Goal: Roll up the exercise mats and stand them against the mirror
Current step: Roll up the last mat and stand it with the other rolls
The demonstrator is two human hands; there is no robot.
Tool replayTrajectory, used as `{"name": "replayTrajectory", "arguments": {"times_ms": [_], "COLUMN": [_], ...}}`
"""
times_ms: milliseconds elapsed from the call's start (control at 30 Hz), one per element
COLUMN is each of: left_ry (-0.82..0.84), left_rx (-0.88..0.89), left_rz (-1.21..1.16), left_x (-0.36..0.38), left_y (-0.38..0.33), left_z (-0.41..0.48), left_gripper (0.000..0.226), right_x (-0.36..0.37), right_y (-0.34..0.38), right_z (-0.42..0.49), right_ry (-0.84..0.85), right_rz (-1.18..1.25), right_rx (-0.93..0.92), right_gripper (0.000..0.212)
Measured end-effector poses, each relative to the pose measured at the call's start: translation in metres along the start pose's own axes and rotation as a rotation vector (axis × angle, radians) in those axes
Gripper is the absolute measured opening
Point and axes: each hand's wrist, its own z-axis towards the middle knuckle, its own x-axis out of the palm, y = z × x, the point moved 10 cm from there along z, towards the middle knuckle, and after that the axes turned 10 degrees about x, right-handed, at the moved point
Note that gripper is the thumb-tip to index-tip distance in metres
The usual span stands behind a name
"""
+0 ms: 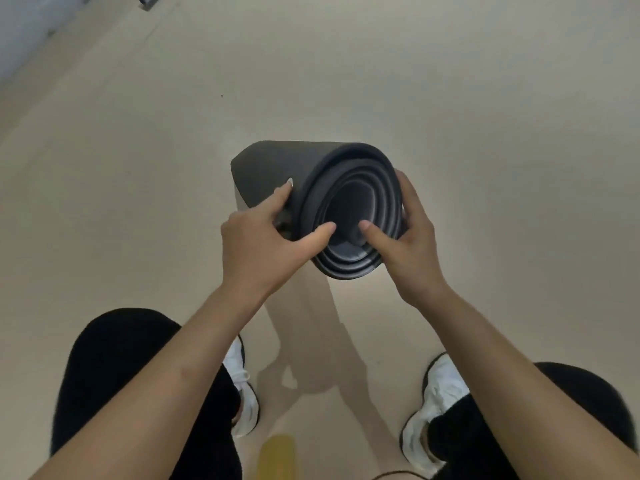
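As your left hand (263,247) and right hand (408,251) both clasp the dark grey rolled foam exercise mat (349,188) ahead of your white shoes (443,386), expect light, squashy, springy; grip across the outer flap.

One dark grey rolled foam exercise mat (270,168) in shot, just the one, with two bare hands at it: left hand (259,247) and right hand (412,244). Below the mat, two white trainers, left trainer (242,386) and right trainer (436,403), and one blurred yellow object (278,459) further down between them.
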Motion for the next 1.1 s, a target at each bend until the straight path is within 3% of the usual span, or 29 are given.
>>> {"name": "replayTrajectory", "arguments": {"times_ms": [100,300,567,800,1100], "left_ry": [0.028,0.125,0.080,0.031,-0.160], "left_rx": [-0.186,-0.392,-0.688,-0.734,-0.770], "left_rz": [-0.104,-0.170,-0.383,-0.394,-0.379], "left_x": [-0.011,-0.088,-0.213,-0.347,-0.523], "left_y": [0.000,-0.022,-0.046,-0.045,0.012], "left_z": [-0.013,-0.018,-0.093,-0.145,-0.164], "left_gripper": [0.081,0.053,0.033,0.028,0.032], "right_x": [0.007,0.036,0.100,0.211,0.377], "right_y": [0.010,0.091,0.226,0.336,0.439], "right_z": [-0.012,-0.045,-0.095,-0.155,-0.193], "right_ry": [-0.019,0.031,0.297,0.513,0.611], "right_rz": [-0.008,-0.093,-0.528,-0.741,-0.758], "right_rx": [0.130,0.249,0.271,0.249,0.097], "right_gripper": [0.073,0.077,0.075,0.069,0.065]}}
